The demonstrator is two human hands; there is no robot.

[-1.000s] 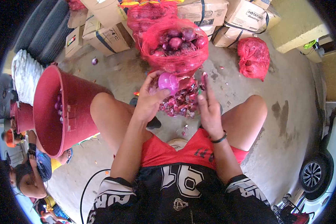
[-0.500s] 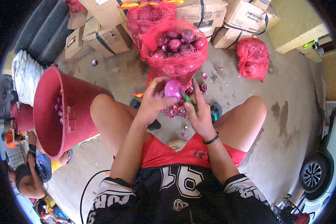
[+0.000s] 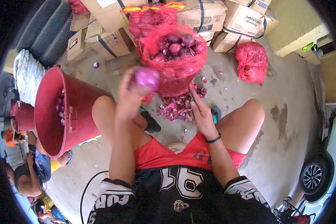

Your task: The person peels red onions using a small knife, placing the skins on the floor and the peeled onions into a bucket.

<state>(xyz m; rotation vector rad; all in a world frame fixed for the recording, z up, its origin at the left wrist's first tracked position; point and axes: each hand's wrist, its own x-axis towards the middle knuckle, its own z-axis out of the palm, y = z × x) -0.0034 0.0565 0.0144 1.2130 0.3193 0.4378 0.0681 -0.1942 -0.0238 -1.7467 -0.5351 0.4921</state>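
My left hand [image 3: 130, 93] is raised and blurred, gripping a peeled purple onion [image 3: 147, 77] above my left knee. My right hand [image 3: 200, 112] stays low between my knees with a small green-handled knife [image 3: 192, 99] in its fingers, just over a heap of red onion skins [image 3: 177, 105] on the floor. Ahead stands an open red mesh sack of onions [image 3: 175, 56]. A tilted red bucket [image 3: 69, 112] holding peeled onions leans at my left.
Cardboard boxes [image 3: 108, 41] line the far wall, with another red mesh bag [image 3: 253, 59] at the right. A lone onion [image 3: 96, 64] lies by the boxes. People sit at lower left [image 3: 26, 175]. A car wheel [image 3: 312, 174] shows at lower right.
My left hand has lifted the peeled onion up and leftward, away from my right hand. The right hand has dropped slightly toward the skins.
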